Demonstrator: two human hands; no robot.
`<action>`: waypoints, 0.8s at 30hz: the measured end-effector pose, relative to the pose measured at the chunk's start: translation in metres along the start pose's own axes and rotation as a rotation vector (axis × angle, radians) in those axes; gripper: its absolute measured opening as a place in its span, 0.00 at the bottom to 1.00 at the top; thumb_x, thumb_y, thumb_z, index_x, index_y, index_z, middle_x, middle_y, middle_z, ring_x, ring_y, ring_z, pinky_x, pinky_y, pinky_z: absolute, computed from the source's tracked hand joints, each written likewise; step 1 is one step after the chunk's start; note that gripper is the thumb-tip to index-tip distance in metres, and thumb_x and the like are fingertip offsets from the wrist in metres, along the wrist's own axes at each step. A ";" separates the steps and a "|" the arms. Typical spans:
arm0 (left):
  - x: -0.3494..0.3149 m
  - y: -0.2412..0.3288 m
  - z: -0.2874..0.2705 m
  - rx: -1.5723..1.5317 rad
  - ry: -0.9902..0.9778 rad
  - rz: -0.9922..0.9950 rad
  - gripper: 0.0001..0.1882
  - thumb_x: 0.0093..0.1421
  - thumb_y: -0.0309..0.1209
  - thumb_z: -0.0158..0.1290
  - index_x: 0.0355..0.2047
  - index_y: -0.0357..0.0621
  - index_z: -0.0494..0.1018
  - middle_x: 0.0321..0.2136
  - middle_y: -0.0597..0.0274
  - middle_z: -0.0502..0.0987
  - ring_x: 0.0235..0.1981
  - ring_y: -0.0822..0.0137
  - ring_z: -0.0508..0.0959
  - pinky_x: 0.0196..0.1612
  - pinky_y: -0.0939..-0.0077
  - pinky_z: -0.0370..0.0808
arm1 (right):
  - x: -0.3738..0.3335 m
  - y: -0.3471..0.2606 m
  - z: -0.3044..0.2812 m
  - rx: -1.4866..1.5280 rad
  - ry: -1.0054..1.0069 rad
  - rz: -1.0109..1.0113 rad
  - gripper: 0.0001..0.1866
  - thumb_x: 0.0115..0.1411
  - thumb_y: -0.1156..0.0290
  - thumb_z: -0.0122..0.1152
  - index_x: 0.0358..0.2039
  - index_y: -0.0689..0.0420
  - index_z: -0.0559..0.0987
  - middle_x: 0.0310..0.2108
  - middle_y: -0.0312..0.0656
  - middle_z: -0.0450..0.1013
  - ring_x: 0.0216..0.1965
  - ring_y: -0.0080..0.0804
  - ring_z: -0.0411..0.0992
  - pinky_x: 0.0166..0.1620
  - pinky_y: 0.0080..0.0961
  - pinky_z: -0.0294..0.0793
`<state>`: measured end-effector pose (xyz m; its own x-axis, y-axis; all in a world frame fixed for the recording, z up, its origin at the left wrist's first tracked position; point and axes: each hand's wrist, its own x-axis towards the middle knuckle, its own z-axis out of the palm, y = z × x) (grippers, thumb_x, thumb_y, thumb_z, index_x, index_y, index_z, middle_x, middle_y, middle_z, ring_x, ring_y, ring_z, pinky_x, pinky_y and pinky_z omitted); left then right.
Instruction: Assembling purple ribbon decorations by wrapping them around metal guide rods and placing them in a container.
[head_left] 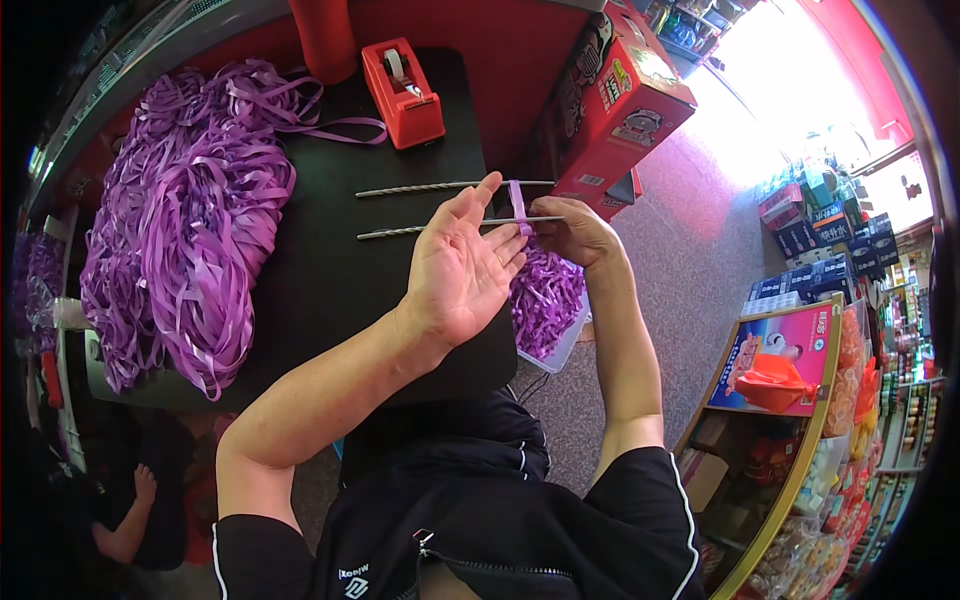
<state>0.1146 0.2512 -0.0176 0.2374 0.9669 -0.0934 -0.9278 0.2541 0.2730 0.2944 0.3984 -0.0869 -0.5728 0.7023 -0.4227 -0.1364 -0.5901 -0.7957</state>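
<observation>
Two long metal rods with twisted shafts, like drill bits, lie side by side: a far rod (410, 189) and a near rod (390, 233), both reaching past the black table's right side. A purple ribbon (517, 205) is looped across both near their right ends. My left hand (455, 265) is open, palm showing and fingers stretched, its fingertips beside the ribbon and over the near rod. My right hand (580, 232) is closed at the near rod's right end, pinching the ribbon; its fingertips are partly hidden. Below sits a pile of short purple ribbon pieces (545, 300) in a pale tray (572, 338).
A big heap of purple ribbon (200, 230) covers the left of the black table (330, 270). A red tape dispenser (403, 95) stands at its far edge. Right of it is a red carton (630, 100). A glass display case (770, 400) stands at right; another person's arm (130, 520) shows lower left.
</observation>
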 end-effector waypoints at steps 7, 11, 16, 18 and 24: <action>0.001 0.000 -0.005 -0.003 -0.018 -0.001 0.33 0.65 0.51 0.39 0.69 0.62 0.46 0.66 0.31 0.31 0.70 0.47 0.35 0.68 0.59 0.30 | 0.008 0.019 0.029 0.085 -0.205 0.066 0.08 0.57 0.68 0.63 0.35 0.57 0.78 0.30 0.38 0.76 0.30 0.26 0.75 0.37 0.26 0.75; 0.001 0.000 -0.004 0.003 -0.002 0.008 0.33 0.65 0.51 0.38 0.69 0.62 0.45 0.67 0.31 0.31 0.70 0.46 0.35 0.69 0.59 0.30 | 0.018 0.021 0.028 0.057 -0.219 0.055 0.09 0.57 0.67 0.64 0.35 0.56 0.77 0.27 0.36 0.75 0.28 0.24 0.74 0.34 0.23 0.75; 0.001 -0.001 -0.003 0.010 -0.010 0.017 0.34 0.66 0.51 0.38 0.69 0.62 0.43 0.67 0.32 0.31 0.70 0.46 0.34 0.69 0.59 0.30 | 0.031 0.036 0.024 0.304 -0.476 -0.002 0.10 0.56 0.67 0.66 0.35 0.56 0.77 0.26 0.36 0.74 0.25 0.21 0.73 0.30 0.20 0.75; 0.001 0.000 -0.004 0.016 -0.026 0.011 0.34 0.66 0.50 0.38 0.69 0.61 0.43 0.67 0.33 0.30 0.70 0.45 0.33 0.69 0.59 0.29 | 0.031 0.037 0.025 0.308 -0.434 0.016 0.09 0.56 0.68 0.65 0.35 0.56 0.77 0.25 0.36 0.74 0.26 0.22 0.74 0.30 0.21 0.76; 0.001 -0.001 -0.004 0.010 0.001 0.004 0.36 0.65 0.50 0.40 0.69 0.62 0.41 0.66 0.31 0.28 0.70 0.45 0.33 0.69 0.60 0.30 | 0.009 0.037 0.017 -0.211 -0.090 -0.044 0.11 0.56 0.68 0.63 0.35 0.62 0.78 0.26 0.37 0.75 0.28 0.22 0.73 0.33 0.21 0.73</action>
<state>0.1147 0.2517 -0.0216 0.2330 0.9680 -0.0929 -0.9259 0.2500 0.2833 0.2706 0.3758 -0.1128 -0.6414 0.6815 -0.3524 0.0035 -0.4567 -0.8896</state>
